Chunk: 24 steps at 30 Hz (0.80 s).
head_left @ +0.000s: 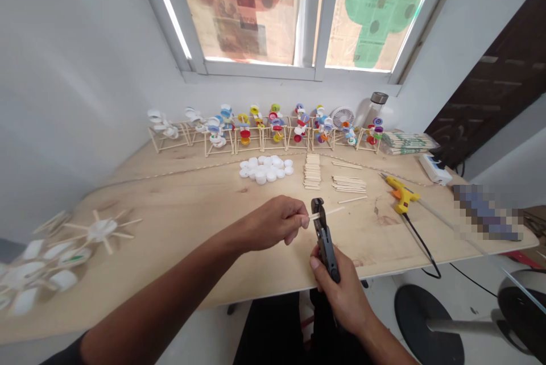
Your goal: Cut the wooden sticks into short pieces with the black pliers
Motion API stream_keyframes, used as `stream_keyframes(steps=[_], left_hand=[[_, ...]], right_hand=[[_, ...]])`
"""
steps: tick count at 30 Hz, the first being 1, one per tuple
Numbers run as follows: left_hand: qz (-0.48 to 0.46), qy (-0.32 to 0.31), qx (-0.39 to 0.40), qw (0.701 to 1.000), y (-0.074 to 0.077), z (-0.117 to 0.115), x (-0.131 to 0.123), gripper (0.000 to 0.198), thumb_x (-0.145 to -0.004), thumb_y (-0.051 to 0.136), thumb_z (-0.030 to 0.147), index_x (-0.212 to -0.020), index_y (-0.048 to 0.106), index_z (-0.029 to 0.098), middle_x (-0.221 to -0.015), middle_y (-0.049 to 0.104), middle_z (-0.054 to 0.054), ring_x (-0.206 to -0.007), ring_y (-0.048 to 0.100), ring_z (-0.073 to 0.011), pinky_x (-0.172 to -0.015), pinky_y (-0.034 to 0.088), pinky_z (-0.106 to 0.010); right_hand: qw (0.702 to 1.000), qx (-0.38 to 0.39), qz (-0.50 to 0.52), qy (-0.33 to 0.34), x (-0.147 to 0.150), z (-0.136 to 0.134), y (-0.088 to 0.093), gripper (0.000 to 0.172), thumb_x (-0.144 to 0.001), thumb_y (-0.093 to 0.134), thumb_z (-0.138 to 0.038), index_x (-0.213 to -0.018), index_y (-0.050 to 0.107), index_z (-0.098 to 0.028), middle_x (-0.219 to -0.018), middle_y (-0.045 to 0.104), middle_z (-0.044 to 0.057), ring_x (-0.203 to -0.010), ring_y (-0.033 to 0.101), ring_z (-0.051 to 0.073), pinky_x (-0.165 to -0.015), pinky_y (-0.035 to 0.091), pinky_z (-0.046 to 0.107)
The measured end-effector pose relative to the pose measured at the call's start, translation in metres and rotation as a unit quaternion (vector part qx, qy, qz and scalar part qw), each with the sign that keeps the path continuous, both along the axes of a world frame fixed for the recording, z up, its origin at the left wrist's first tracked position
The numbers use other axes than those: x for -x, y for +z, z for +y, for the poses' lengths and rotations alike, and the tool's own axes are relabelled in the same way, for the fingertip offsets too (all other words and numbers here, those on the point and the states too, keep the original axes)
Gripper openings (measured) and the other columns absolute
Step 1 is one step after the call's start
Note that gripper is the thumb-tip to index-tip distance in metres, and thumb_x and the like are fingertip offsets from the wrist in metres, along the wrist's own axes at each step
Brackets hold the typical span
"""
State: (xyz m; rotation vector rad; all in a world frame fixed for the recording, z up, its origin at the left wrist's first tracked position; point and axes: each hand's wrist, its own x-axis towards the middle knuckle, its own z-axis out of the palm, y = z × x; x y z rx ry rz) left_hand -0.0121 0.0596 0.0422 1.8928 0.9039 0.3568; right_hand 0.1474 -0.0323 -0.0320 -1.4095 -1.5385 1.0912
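My left hand (285, 220) is closed in a pinch on a thin wooden stick (336, 211). That stick runs to the right between the jaws of a black hand cutter (326, 248). Wrapped around the cutter's handles is my right hand (343, 291), holding it upright just above the table. Beyond the cutter lie a stack of short cut sticks (312, 171), some longer sticks (348, 184) and a single loose stick (353, 199). A cluster of white bottle caps (267, 170) sits farther back, left of the sticks.
A yellow glue gun (403, 197) with a cord lies right, near a white power strip (435, 169). Stick-framed models with coloured caps (277, 126) line the wall, beside a bottle (376, 108). At left are a stick wheel (102, 231) and a cap wheel (25, 275).
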Motion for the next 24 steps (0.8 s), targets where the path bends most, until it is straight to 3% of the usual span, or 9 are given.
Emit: stream_keyframes(steps=[9,15,24], left_hand=[[0.046,-0.004,-0.041,0.998,0.006,0.005,0.002,0.018,-0.077,0.038,0.023,-0.07,0.052,0.016,-0.048,0.052,0.005,-0.046,0.045,-0.0079,-0.047,0.032,-0.018],[0.056,0.001,-0.045,0.997,0.007,0.011,0.001,0.017,-0.077,0.039,0.024,-0.071,0.053,0.016,-0.049,0.052,0.005,-0.046,0.045,-0.0078,-0.047,0.032,-0.018],[0.025,0.007,-0.015,1.0,-0.011,0.026,0.002,0.018,-0.077,0.039,0.025,-0.073,0.054,0.016,-0.047,0.051,0.005,-0.043,0.044,-0.008,-0.046,0.035,-0.018]], right_hand=[[1.0,0.012,-0.029,-0.004,0.0,0.004,-0.002,0.018,-0.083,0.043,-0.035,-0.081,0.05,-0.018,-0.058,0.041,-0.005,-0.05,0.04,0.01,-0.049,0.031,0.021],[0.997,-0.021,-0.08,-0.012,-0.003,0.01,0.002,0.018,-0.083,0.044,-0.035,-0.076,0.049,-0.018,-0.06,0.045,-0.004,-0.054,0.042,0.012,-0.053,0.032,0.022],[0.993,-0.015,-0.116,-0.023,-0.004,0.023,-0.003,0.019,-0.082,0.044,-0.034,-0.072,0.047,-0.018,-0.06,0.048,-0.003,-0.054,0.044,0.012,-0.051,0.031,0.022]])
